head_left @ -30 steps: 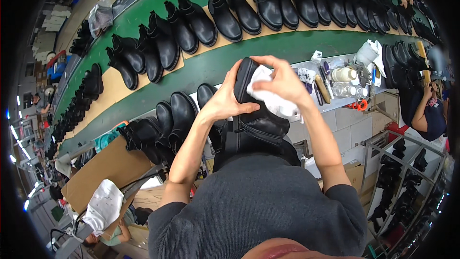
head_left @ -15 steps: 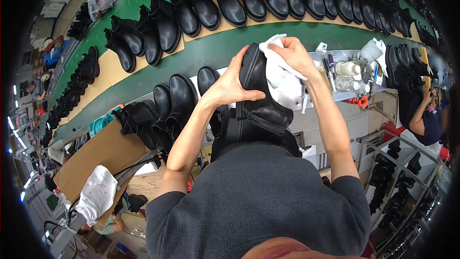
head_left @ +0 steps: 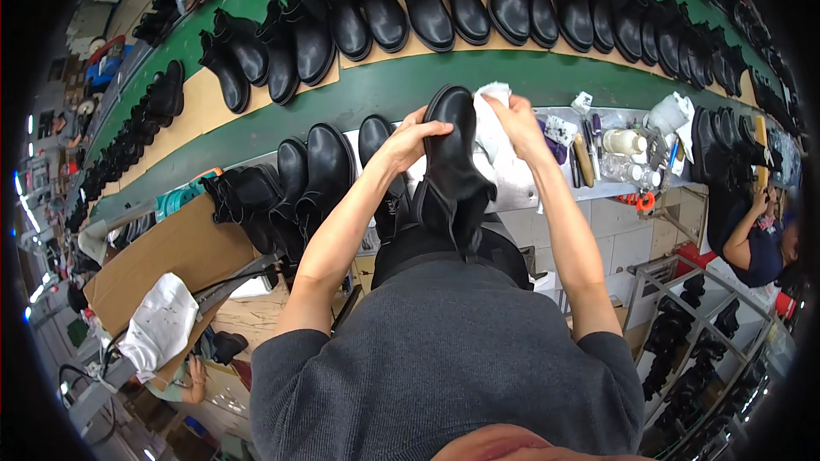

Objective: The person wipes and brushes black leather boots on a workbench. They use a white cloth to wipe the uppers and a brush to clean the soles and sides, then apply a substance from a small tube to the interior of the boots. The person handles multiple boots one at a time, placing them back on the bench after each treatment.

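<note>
Comparing frames, I noted the black boot [head_left: 451,162] had tipped upright above the workbench [head_left: 547,192]. My left hand [head_left: 410,138] clasped its toe; my right hand [head_left: 512,115], pinching a white cloth [head_left: 491,119], had reached its far side.

We see a black boot [head_left: 453,158] of smooth leather with a soft sheen, gripped by the left hand [head_left: 410,138]. The right hand [head_left: 512,115] presses a white, crumpled cloth [head_left: 494,132] against it. The conveyor belt [head_left: 384,90] looks matt green, and the rows of black boots [head_left: 376,8] on it shine glossier. A flat cardboard sheet [head_left: 158,252] appears dull brown.
</note>
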### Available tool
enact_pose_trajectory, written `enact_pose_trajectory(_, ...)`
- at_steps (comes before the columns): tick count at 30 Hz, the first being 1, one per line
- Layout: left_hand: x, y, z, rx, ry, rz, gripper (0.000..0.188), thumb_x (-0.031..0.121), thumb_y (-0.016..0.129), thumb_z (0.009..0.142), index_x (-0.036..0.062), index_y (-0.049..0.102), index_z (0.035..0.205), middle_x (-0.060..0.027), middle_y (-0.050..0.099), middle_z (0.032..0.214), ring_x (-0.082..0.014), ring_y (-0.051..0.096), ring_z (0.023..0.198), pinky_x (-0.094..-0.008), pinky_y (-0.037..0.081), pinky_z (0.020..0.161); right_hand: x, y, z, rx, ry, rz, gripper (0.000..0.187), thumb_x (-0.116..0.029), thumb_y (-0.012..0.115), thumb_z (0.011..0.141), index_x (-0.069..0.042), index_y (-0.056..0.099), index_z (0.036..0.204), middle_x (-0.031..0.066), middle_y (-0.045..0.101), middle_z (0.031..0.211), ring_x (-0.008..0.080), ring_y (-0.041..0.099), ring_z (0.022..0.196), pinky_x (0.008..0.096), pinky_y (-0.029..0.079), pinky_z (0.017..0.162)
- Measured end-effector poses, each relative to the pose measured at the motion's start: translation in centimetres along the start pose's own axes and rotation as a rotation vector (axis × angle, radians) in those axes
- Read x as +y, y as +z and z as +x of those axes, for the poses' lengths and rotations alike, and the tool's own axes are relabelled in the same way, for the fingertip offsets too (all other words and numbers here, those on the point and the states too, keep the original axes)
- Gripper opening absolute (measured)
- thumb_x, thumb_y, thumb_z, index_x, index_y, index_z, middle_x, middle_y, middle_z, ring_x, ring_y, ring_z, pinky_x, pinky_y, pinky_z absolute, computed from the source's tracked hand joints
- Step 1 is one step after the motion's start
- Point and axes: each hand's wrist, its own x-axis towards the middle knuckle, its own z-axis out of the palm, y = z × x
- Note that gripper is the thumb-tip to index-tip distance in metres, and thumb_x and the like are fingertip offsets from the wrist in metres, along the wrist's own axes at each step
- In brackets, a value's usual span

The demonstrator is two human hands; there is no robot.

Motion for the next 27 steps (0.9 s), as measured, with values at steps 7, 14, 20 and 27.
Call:
enact_pose_trajectory(7,-0.2,-5.1,-5.9,0.437,0.408,0.514,0.053,0.026,0.064,0.087,0.0000,0.048,0.131,-0.0186,0.052,0.124,-0.0260,0.053,0.111,-0.0342,0.046,0.090,5.0,-6.1,-3.2,0.316,-0.267,-0.448,0.029,-0.013,0.055,0.086,0.000,0.062,0.111,0.0126,0.068,0.086,0.0260,0.065,0.079,0.0351,0.050,0.074)
enact_pose_trajectory(14,-5.3,-9.4,-9.0,0.480,-0.256,0.307,0.059,0.037,0.054,0.095,0.0015,0.039,0.140,-0.0152,0.057,0.124,-0.0236,0.056,0.109,-0.0338,0.046,0.089,3.1,-8.2,-2.9,0.380,-0.661,-0.935,0.055,-0.008,0.061,0.077,0.000,0.045,0.128,0.0267,0.040,0.133,0.0424,0.037,0.125,0.0469,0.032,0.104)
enact_pose_trajectory(20,-5.6,-9.3,-0.8,0.428,-0.408,0.863,0.129,0.054,0.083,0.060,-0.0013,0.006,0.148,-0.0349,0.036,0.139,-0.0388,0.040,0.130,-0.0405,0.038,0.105,5.6,9.9,0.5,-0.236,0.075,-0.772,0.133,-0.078,0.064,0.062,0.014,0.012,0.142,0.0401,0.024,0.142,0.0502,0.029,0.132,0.0476,0.030,0.109)
enact_pose_trajectory(27,-7.0,-11.6,-1.7,0.599,-0.245,0.616,0.101,0.024,0.088,0.056,0.0109,0.039,0.143,-0.0219,0.054,0.128,-0.0301,0.057,0.115,-0.0373,0.045,0.099,8.9,10.0,2.1,-0.143,0.022,-0.760,0.112,-0.040,0.086,0.060,0.000,0.025,0.145,0.0278,0.037,0.137,0.0449,0.042,0.124,0.0477,0.036,0.104)
